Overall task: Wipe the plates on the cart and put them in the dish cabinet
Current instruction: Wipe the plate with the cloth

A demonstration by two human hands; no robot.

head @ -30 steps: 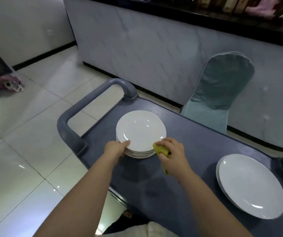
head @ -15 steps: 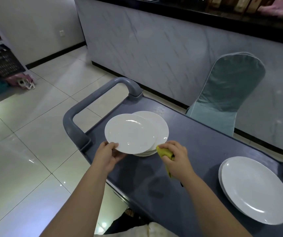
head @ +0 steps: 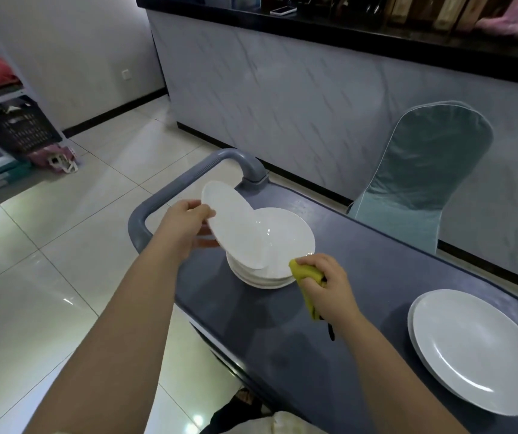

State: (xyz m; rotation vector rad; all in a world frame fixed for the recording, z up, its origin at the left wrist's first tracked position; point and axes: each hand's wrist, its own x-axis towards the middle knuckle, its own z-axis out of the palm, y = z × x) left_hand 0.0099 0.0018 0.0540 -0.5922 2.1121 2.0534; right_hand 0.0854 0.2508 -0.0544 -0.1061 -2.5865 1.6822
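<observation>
A: What is covered by the tilted plate?
B: Part of the plate stack is covered; its count cannot be told. The yellow cloth is mostly hidden in the right hand.

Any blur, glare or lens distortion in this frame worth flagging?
Head view: the lifted plate in the left hand is motion-smeared; glare streaks the large plate and floor tiles; wide-angle lens bows the counter.
</observation>
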